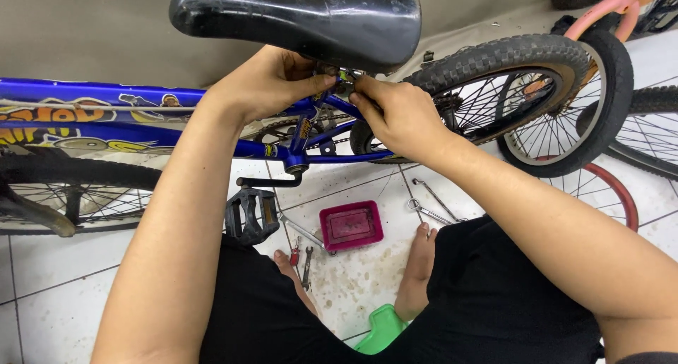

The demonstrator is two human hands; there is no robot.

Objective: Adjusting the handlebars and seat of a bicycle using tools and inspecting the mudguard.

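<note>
Sitting above the blue steel bicycle frame, a worn black padded saddle fills the far centre; left hand and right hand both pinch the small metal seat clamp beneath it, fingers curled; knobby rear tyre crowds right; pink plastic tray lies near on tiles.

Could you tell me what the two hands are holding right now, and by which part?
Both the left hand and right hand pinch the small fitting under the black saddle; whether either holds a tool cannot be told.
</note>
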